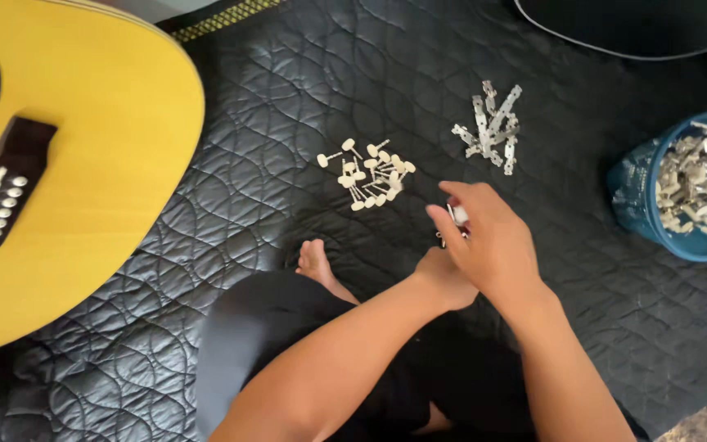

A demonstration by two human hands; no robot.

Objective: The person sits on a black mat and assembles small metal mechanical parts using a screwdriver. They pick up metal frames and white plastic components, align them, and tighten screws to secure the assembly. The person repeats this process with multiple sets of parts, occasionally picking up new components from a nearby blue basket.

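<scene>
Black quilted padding (304,74) covers the floor, with a yellow acoustic guitar (83,164) lying at the far left and a blue tub (640,205) of metal parts at the right edge. Between them, cream-knobbed tuning pegs (370,173) and metal strips (491,127) lie in two loose piles. Just near of these, the right hand (493,245) pinches a small cream-and-metal tuner piece (456,217) in its fingertips, while the left hand (443,274), tucked beneath and mostly hidden, is closed against the same piece.

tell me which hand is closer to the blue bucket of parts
Right. The right hand lies over the mat to the left of the blue bucket; the left hand sits beneath and behind it, farther from the bucket.
</scene>
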